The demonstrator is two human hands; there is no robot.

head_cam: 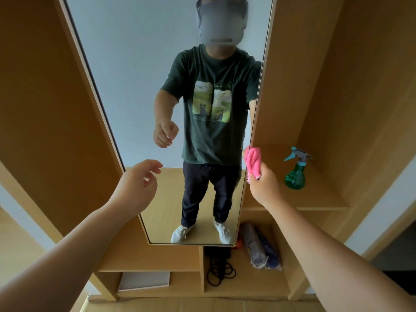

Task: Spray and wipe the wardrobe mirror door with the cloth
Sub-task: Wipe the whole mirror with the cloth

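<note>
R hand (pixel 264 185) gripped the bunched pink soft cloth (pixel 253 162), probably touching the tall mirror door (pixel 139 86) edge; L hand (pixel 137 183) loose, empty. Cloth light, floppy: keep it wadded.

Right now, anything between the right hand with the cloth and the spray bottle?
Nothing, in the head view. The right hand grips the pink cloth at the mirror door's edge; only bare shelf separates it from the spray bottle.

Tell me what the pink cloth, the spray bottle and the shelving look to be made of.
Pink cloth: soft, fuzzy fabric, probably microfibre; it bunches in the right hand.
Spray bottle: translucent green plastic, glossy, with an opaque teal and grey trigger head.
Shelving: light wood-look board, matt with faint grain; likely laminate, though solid wood cannot be ruled out.
</note>
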